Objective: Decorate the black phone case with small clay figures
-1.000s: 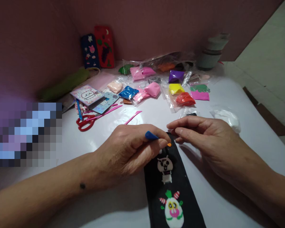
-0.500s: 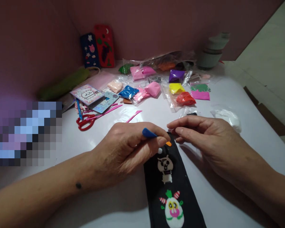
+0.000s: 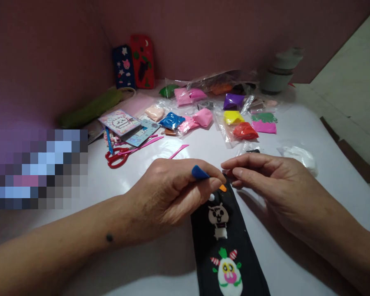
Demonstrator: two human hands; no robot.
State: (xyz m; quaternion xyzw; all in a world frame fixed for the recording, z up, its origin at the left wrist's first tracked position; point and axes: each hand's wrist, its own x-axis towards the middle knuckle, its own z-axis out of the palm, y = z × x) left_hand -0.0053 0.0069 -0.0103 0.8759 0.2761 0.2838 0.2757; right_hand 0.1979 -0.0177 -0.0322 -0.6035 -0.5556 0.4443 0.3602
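A long black panel [image 3: 234,242] lies on the table, decorated with small clay figures. They include a pale animal figure [image 3: 218,216], a white round character [image 3: 230,276] with striped horns, and an orange piece [image 3: 223,188]. My left hand [image 3: 185,191] is closed in a pinch on a blue clay modelling tool [image 3: 200,172], above the far end of the panel. The tool's working tip is hidden behind my fingers. On the other side, my right hand [image 3: 265,176] is loosely curved by the panel's far edge, thumb and forefinger slightly apart. Whether its fingertips touch the panel I cannot tell.
Bagged clay packets, among them blue [image 3: 172,120], red [image 3: 246,130] and purple [image 3: 233,101], spread across the back. Red-handled scissors [image 3: 117,158] and cards [image 3: 119,122] lie left. Two decorated cases [image 3: 142,61] lean on the wall. White clay [image 3: 300,158] sits beyond my right hand.
The whole view has shifted slightly, so everything appears a little further right. Both hands keep nearly the same pose, and the blue tool stays in my left hand.
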